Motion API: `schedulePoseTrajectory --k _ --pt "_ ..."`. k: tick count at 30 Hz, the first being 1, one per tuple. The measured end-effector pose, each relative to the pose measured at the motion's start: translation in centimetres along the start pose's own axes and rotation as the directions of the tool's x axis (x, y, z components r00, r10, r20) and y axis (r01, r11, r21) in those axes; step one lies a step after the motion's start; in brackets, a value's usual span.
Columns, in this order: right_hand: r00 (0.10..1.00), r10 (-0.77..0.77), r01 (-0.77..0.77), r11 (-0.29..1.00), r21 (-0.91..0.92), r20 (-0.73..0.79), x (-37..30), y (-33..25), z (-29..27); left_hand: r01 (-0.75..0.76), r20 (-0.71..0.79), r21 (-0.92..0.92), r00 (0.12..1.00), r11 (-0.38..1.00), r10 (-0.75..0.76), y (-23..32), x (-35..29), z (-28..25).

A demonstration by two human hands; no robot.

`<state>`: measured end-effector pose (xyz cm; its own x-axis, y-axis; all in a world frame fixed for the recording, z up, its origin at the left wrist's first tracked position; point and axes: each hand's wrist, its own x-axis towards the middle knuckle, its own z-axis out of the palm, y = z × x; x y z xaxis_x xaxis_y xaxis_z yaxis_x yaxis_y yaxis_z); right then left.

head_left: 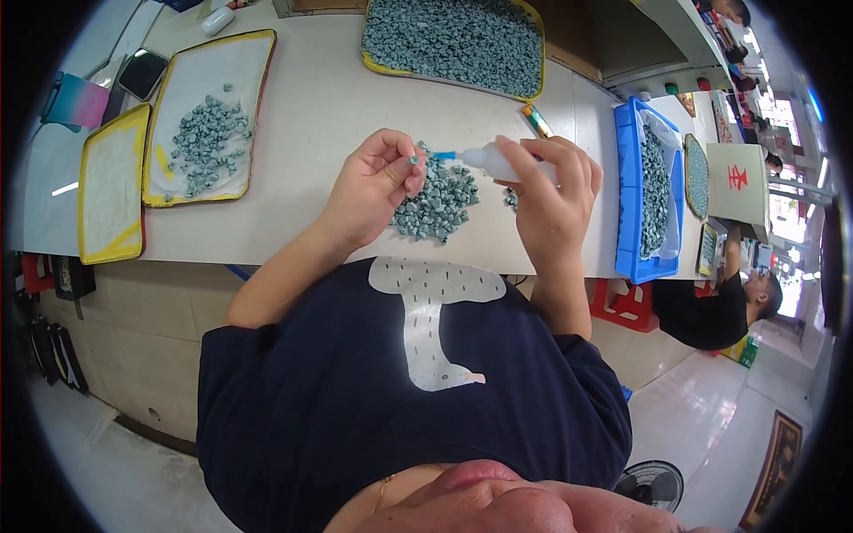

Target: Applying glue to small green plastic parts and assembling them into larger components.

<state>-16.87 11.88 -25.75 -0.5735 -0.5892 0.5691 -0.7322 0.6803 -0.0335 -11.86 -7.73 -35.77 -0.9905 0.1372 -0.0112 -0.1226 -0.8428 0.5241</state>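
Note:
My left hand (pixel 369 186) is closed in a pinch, with a small grey-green piece (pixel 414 161) between thumb and fingers. My right hand (pixel 558 200) wraps round a white squeeze bottle (pixel 487 160), tilted on its side. Its thin blue nozzle (pixel 442 155) points left, close to the pinched piece; whether they touch I cannot tell. Under and between both hands, a loose pile of grey-green pieces (pixel 440 204) lies on the white table (pixel 311 107). A few more pieces (pixel 511 198) sit by my right hand, which partly hides them.
Beyond my hands stands a yellow-rimmed tray (pixel 444 83) full of pieces. At left are a partly filled tray (pixel 240 67), another tray (pixel 111 195), a phone (pixel 143 74) and a tumbler (pixel 80 100). A small tube (pixel 536 121) and a blue crate (pixel 628 178) lie right; a co-worker (pixel 706 313) sits beyond.

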Motion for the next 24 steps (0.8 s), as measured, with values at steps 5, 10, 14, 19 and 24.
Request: schedulePoseTrajectory --k 5,10,14,19,24 --pt "0.979 0.202 -0.194 0.963 0.185 -0.024 -1.0 1.9 1.5 0.011 -0.006 0.000 1.000 1.000 -0.011 -0.2 -0.1 1.0" --pt "0.858 0.449 -0.504 0.645 0.575 0.248 -2.1 4.0 5.0 0.036 0.030 -0.001 0.999 0.999 -0.036 -1.5 0.5 1.8" --pt "0.774 0.503 -0.619 0.475 0.625 0.385 -3.4 5.8 7.4 0.044 0.001 0.022 0.999 0.999 -0.044 -3.0 0.9 3.4" --pt "0.727 0.484 -0.654 0.271 0.706 0.487 -4.4 6.8 7.9 0.052 -0.032 0.061 0.998 0.997 -0.050 -3.9 1.1 4.6" --pt "0.828 0.444 -0.560 0.670 0.487 0.342 -4.5 9.0 2.7 0.064 -0.031 0.102 0.998 0.993 -0.061 -4.0 1.2 4.6"
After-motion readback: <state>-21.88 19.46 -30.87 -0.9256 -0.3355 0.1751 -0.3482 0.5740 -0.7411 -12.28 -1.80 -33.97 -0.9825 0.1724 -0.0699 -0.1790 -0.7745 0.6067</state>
